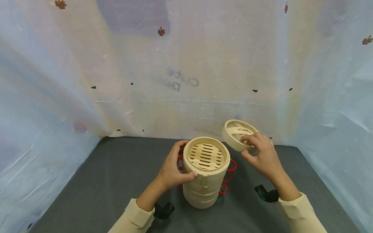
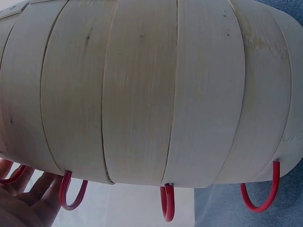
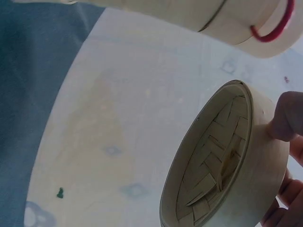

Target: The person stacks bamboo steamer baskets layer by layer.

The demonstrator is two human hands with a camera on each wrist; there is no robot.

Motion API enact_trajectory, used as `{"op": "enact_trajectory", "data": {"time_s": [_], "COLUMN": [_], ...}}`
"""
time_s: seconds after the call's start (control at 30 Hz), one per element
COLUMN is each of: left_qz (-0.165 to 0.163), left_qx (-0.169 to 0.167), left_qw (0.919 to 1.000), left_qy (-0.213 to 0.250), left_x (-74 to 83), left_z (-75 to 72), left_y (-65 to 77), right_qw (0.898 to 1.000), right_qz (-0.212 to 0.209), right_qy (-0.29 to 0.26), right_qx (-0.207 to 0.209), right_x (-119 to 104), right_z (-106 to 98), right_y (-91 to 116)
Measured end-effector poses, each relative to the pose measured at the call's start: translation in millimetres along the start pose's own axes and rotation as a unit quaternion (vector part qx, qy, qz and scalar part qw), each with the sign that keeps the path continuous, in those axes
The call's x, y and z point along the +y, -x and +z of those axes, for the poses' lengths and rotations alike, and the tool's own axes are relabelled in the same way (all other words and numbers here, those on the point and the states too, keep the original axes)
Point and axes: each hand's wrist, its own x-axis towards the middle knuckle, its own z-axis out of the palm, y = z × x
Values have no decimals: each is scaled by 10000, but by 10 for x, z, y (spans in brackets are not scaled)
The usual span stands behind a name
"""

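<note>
A tall stack of round bamboo steamer baskets [image 1: 201, 191] stands upright on the dark tabletop. My left hand [image 1: 172, 173] grips its left side near the top, thumb across the front and fingers reaching behind. Slats line the top basket's floor [image 1: 205, 156]. Up and to the right of the stack, apart from it, my right hand [image 1: 263, 155] holds the round bamboo lid [image 1: 235, 130] tilted by its edge. The right wrist view shows the lid's woven inner face [image 3: 213, 163]. In the left wrist view the stacked walls [image 2: 142, 94] fill most of the picture.
Red loops [image 2: 275, 187] stick out from the sides of the stack. Grey cloth [image 1: 131, 171] covers the table. Behind and at both sides hangs a pale sheet [image 1: 201, 64] with small leaf marks, close to the table's back edge.
</note>
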Motion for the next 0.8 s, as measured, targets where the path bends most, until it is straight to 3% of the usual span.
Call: {"op": "enact_trajectory", "data": {"time_s": [0.37,0.8], "left_qz": [35,-27], "left_qx": [-7,-40], "left_qw": [10000,10000], "left_qy": [16,-13], "left_x": [-14,-40], "left_z": [-7,-27], "left_y": [7,14], "right_qw": [9980,9927], "right_qz": [-450,-982], "right_qy": [-405,-690], "right_qx": [175,83], "right_x": [-220,-508], "right_z": [-58,-107], "right_y": [-118,-205]}}
